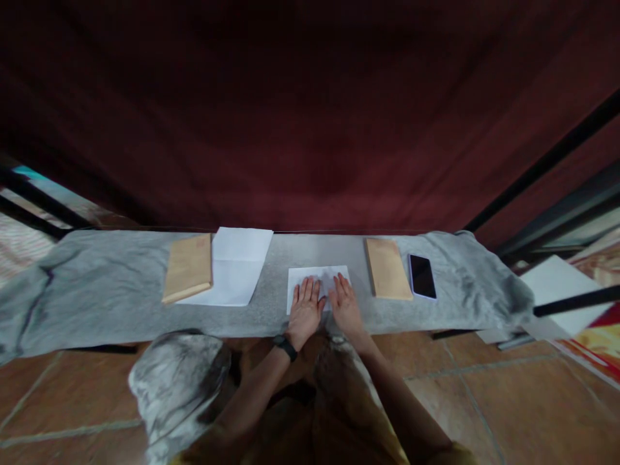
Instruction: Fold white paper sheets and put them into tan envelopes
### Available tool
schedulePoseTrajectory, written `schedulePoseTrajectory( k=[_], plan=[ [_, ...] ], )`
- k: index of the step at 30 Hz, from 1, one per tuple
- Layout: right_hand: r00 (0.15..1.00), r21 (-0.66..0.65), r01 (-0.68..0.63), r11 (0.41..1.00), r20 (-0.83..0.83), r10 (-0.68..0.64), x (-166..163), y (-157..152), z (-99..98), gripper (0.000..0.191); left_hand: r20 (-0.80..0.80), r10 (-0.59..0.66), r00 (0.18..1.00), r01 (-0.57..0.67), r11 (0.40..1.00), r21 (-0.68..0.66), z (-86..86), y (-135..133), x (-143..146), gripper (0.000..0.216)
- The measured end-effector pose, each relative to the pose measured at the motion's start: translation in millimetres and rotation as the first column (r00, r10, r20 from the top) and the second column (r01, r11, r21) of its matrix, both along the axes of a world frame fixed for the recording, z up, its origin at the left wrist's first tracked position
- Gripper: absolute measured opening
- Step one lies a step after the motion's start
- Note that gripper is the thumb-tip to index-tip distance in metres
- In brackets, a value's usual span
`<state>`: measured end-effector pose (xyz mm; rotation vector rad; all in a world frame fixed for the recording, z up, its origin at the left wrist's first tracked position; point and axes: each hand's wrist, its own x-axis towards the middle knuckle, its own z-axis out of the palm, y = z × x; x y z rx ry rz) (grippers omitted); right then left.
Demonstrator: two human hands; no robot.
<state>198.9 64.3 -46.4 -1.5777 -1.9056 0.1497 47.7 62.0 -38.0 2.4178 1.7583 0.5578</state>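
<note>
A white sheet of paper lies flat on the grey cloth in front of me. My left hand rests on its middle, palm down with the fingers stretched out. On the right part of the same sheet lies my right hand, also flat with fingers extended. The two thumbs are close to each other. My hands cover much of the sheet's lower half. Whether the sheet is folded I cannot tell.
A narrow bench under a grey cloth stretches across. To the left, a brown envelope-like packet overlaps creased white paper. On the right are a brown notebook-like block and a phone. A dark red curtain hangs behind.
</note>
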Motion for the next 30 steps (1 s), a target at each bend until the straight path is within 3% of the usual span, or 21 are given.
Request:
schedulePoseTrajectory(
  k=[3, 6, 21, 24, 30],
  plan=[
    [0.99, -0.081, -0.109, 0.991, 0.081, 0.116, -24, 15, 1.5, 0.051, -0.013, -0.044, 0.999, 0.044, 0.999, 0.0, -5.3, 3, 5, 0.057],
    [0.977, -0.117, -0.111, 0.987, 0.171, 0.13, -30, 27, -2.6, 0.051, -0.03, -0.016, 0.999, 0.015, 1.0, -0.007, -8.1, 4, 2, 0.057],
    [0.966, 0.01, 0.098, 0.995, 0.241, -0.098, 15, 39, -20.1, 0.056, -0.034, 0.227, 0.973, -0.226, 0.974, 0.03, -10.6, 39, -23, 0.06],
    [0.958, 0.01, 0.116, 0.993, 0.264, -0.115, 16, 37, -21.0, 0.056, -0.036, 0.262, 0.964, -0.261, 0.964, 0.044, -7.2, 40, -10, 0.059],
    [0.947, 0.005, 0.125, 0.992, 0.299, -0.121, 14, 35, -18.2, 0.057, -0.136, 0.147, 0.98, -0.153, 0.988, -0.032, -2.2, 47, 18, 0.056]
  ],
)
